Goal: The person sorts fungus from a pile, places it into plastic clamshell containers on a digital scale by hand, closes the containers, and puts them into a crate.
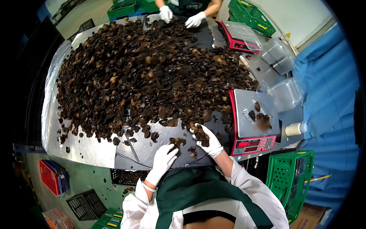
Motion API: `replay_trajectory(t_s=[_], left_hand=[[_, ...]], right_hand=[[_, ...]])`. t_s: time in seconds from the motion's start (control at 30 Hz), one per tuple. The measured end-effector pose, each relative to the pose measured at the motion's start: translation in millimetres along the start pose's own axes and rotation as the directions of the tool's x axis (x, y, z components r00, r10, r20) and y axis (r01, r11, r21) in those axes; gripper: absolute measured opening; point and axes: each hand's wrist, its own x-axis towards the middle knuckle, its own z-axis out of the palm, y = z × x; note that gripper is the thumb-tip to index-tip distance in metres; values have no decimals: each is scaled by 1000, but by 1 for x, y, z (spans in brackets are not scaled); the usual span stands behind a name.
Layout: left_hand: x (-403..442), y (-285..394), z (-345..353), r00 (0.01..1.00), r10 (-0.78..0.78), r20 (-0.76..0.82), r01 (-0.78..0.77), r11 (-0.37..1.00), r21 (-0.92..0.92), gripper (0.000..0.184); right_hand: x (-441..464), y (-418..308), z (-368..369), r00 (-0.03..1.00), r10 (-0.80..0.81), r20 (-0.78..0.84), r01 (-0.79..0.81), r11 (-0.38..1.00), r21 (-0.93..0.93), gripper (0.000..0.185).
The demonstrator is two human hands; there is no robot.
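Note:
A broad heap of dark brown wood ear mushrooms covers most of the metal table. My left hand, in a white glove, has its fingertips closed on a small wood ear piece at the near edge. In my right hand, also gloved, several curled wood ear pieces sit between thumb and fingers. A few loose pieces lie on the table between my hands. Right of them stands a red scale with a clear plastic tray holding some pieces, partly blurred.
Across the table are a co-worker's gloved hands at the heap. A second red scale stands far right, beside clear plastic boxes. A white cylinder lies by the near scale. Green crates and black crates surround the table.

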Motion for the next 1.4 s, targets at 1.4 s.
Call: replay_trajectory(t_s=[1.4], left_hand=[[243,164,75,832,-226,507,310,-569,-762,38]], right_hand=[[-132,-221,-38,716,-692,-89,675,719,-164,47]])
